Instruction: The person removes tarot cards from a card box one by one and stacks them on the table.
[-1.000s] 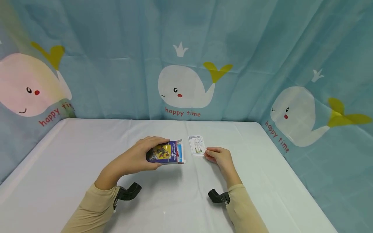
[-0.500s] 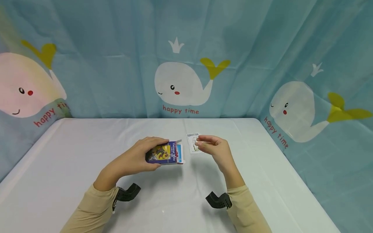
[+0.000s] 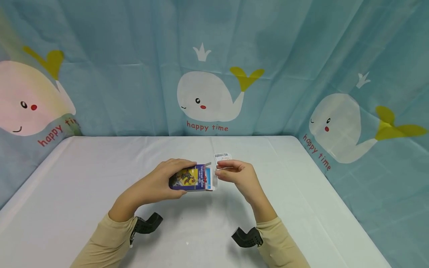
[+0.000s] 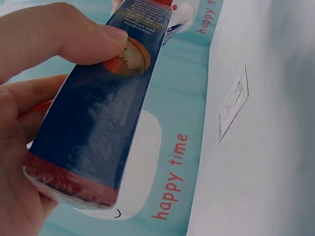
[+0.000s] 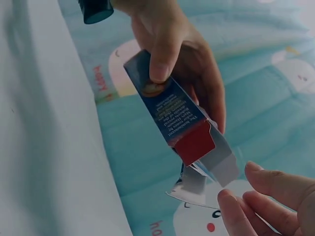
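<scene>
My left hand (image 3: 155,183) grips a blue tarot card box (image 3: 187,178) above the table, thumb on one narrow side and fingers on the other. The box lies sideways, its opened end facing right. A white-and-blue piece (image 3: 208,178) shows inside that end. In the right wrist view a red flap (image 5: 195,143) and pale flaps (image 5: 222,160) stick out from the box. My right hand (image 3: 239,179) is at these flaps, thumb and fingers apart with nothing seen between them; whether a fingertip touches a flap I cannot tell. Behind it, white cards (image 3: 222,156) lie on the table, partly hidden.
A white cloth covers the table (image 3: 134,156). Beyond its far edge hangs a blue curtain (image 3: 140,96) printed with whales. A black wrist-worn device (image 3: 147,224) sits by the left sleeve, and another black device (image 3: 247,237) by the right.
My right hand has left the cards on the table, risen and moved left to the box's opened end. My left hand keeps its grip on the box, nearly still.
</scene>
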`<state>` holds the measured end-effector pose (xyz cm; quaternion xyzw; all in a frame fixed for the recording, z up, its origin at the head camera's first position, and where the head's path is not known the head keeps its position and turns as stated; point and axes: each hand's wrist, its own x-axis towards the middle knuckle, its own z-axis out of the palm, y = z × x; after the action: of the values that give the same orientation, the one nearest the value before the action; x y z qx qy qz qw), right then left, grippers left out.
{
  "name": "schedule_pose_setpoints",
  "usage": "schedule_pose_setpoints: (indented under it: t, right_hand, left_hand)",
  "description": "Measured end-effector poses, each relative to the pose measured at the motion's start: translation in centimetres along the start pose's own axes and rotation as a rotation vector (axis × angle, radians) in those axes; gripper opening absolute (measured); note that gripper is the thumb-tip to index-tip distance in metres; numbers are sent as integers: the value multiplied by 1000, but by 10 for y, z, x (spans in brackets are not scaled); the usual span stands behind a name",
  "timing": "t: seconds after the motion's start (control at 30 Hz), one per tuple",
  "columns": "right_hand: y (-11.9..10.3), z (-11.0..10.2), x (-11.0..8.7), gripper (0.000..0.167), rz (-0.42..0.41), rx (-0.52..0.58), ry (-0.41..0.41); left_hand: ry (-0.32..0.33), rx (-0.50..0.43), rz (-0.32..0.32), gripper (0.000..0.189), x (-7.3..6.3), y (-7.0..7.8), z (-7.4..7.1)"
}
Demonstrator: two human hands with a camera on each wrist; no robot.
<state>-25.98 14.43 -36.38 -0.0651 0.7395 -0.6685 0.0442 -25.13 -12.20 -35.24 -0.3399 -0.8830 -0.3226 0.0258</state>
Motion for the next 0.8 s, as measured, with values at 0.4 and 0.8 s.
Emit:
schedule_pose_setpoints:
  t: [0.4,0.8]
  right_hand:
    - [3,6,-1,34,33,-32,-4]
    - [6,11,-1,27,47,-35,6]
  left_hand:
    - [1,9,10,72,-1,3,2]
    - [0,16,44,71,-1,6,3]
